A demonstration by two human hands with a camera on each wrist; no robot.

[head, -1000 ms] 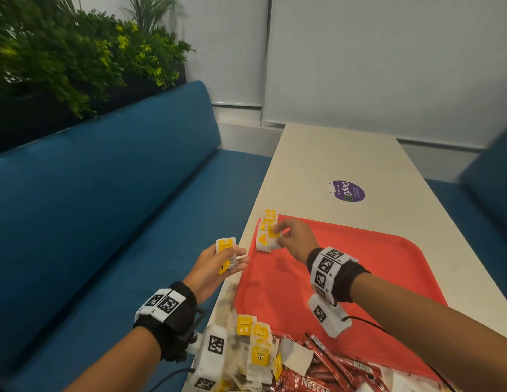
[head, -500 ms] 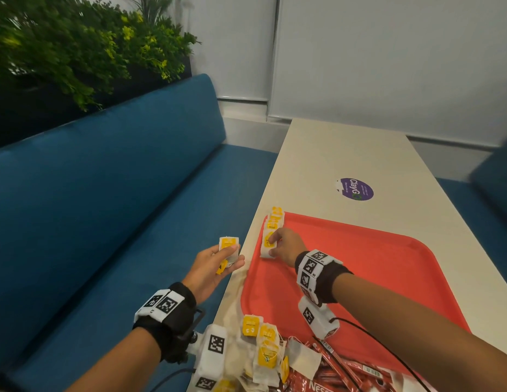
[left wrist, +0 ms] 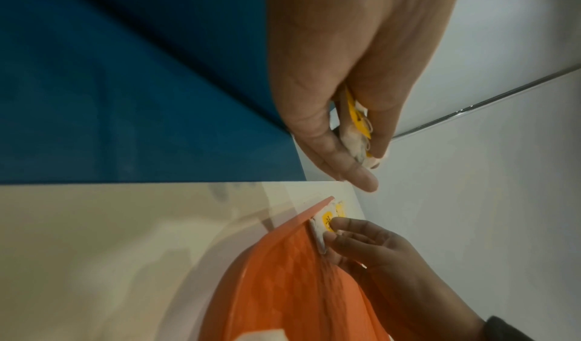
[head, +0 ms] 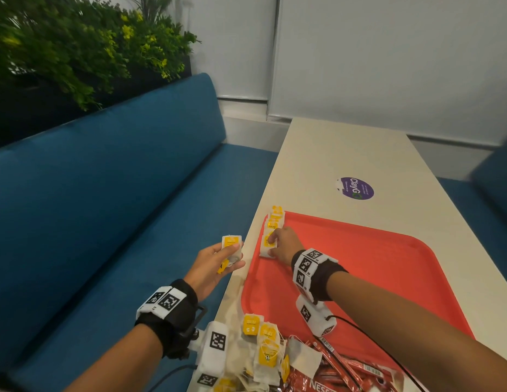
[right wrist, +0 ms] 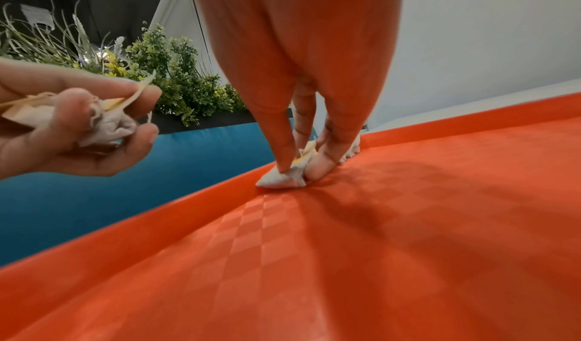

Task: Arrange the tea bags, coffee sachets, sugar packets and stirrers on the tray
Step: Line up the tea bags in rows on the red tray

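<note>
1. Right now the right hand (head: 285, 244) is down on the red tray (head: 388, 267), at about ten o'clock of the tray's floor, hard against the left rim.
2. Its fingertips (right wrist: 284, 165) are pinched on one tea bag (head: 267, 246), pressing it onto the tray at the near end of a row of tea bags (head: 275, 219) that runs along that rim toward twelve o'clock.
3. Off the surface (head: 345, 154), at nine o'clock of the tray and above the blue bench seat (head: 105, 222), the left hand (head: 215, 264) has its fingers curled round a small bunch of spare tea bags (head: 232, 246) with yellow tags.
4. More tea bags lie in a loose heap (head: 263, 349) at six o'clock, beside red coffee sachets (head: 331, 372) on the tray's near edge; I can make out no sugar packets or stirrers.
5. Handling, as I judge it: these bags look very light, soft and crumpled, with thin strings and paper tags that could snag on one another.
6. Best taken by the flat paper body between thumb and forefinger, gently, since the paper probably tears; lifting by the tag would likely let the bag swing.
7. Once released, a bag this light could shift, so it probably needs pressing flat first.
</note>
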